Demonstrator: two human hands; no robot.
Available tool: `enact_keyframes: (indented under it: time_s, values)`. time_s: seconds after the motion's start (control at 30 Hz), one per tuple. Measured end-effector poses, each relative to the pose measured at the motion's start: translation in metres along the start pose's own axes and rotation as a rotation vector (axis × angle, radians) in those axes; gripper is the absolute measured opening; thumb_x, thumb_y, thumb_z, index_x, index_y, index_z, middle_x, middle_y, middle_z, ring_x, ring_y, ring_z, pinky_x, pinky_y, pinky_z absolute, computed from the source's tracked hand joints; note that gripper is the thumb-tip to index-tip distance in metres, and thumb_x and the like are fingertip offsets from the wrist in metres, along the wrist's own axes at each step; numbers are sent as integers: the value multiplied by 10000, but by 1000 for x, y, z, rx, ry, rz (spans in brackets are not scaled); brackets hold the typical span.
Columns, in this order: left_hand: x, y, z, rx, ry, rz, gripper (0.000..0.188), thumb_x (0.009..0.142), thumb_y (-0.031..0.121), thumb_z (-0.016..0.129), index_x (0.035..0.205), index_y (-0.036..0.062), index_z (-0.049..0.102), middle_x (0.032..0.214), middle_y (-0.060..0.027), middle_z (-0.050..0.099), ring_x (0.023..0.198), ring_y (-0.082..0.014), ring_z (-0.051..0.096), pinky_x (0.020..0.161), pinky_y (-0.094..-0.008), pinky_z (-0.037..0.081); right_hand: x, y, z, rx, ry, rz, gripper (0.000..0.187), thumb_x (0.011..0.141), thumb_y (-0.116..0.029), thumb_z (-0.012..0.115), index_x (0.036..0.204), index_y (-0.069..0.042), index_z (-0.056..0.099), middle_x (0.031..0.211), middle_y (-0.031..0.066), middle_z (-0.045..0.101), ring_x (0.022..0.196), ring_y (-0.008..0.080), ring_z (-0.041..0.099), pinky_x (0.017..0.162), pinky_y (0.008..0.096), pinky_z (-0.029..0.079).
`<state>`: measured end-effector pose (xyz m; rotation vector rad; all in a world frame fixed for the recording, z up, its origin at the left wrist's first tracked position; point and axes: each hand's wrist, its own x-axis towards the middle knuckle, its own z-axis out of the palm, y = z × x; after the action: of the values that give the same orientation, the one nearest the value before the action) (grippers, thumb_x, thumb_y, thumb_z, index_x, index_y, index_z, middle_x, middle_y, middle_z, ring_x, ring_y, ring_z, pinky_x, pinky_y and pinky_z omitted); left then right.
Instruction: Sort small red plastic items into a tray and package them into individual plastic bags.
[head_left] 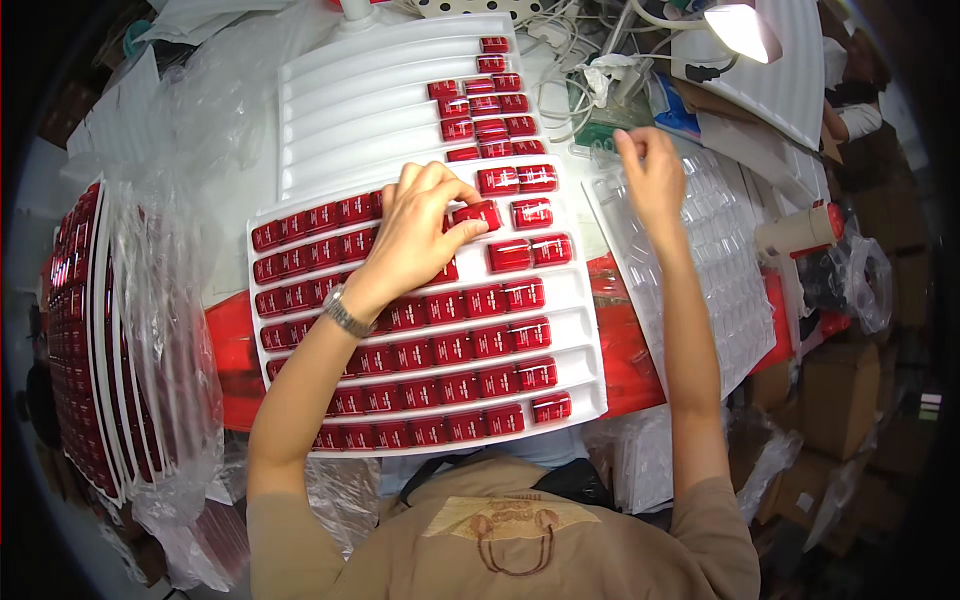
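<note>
My left hand (425, 225) reaches over the near white ribbed tray (578, 340), wristwatch on its wrist. Its thumb and fingers close on a small glossy red case (478, 215) in one of the upper rows. Red cases with pale print fill most rows of this tray; my hand and forearm hide some of them. Raised to the right, above the upper end of a clear plastic blister sheet (690, 270), is my right hand (655, 180). Its fingers are curled in toward the thumb, and whatever they hold, if anything, cannot be made out.
A second white tray (350, 120) lies beyond, with red cases along its right side. Filled trays in clear plastic (100, 330) stand at the left. A lit lamp (742, 32), tangled cables (570, 60) and a green box (600, 138) sit at the back right. Cartons (825, 400) stand lower right.
</note>
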<state>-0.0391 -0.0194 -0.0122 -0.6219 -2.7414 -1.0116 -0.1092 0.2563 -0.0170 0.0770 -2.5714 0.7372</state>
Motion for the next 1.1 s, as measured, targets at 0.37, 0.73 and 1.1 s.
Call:
enact_keyframes:
  time_s: [0.37, 0.73, 1.1]
  values:
    - [-32, -27, -18, 161, 4, 74, 319, 715, 160, 739, 1004, 38, 682, 960, -48, 596, 925, -200, 523, 826, -333, 384, -4, 72, 18, -10, 25, 6, 152, 798, -141, 654, 909, -37, 652, 809, 71, 629, 741, 236, 610, 620, 358, 475]
    - [-45, -1, -18, -750, -118, -50, 313, 795, 80, 692, 1067, 20, 548, 1016, -76, 599, 903, -134, 577, 796, -279, 476, -73, -100, 11, 1334, -932, 85, 221, 853, -72, 637, 1024, -40, 500, 759, -41, 524, 691, 25, 487, 598, 163, 374]
    - [-21, -13, 7, 161, 38, 14, 251, 752, 186, 707, 952, 46, 648, 951, -64, 567, 921, -215, 488, 819, -323, 343, -33, 25, 6, -451, -360, -185, 360, 789, -293, 665, 1007, -10, 621, 1023, 169, 594, 979, 362, 531, 820, 473, 449]
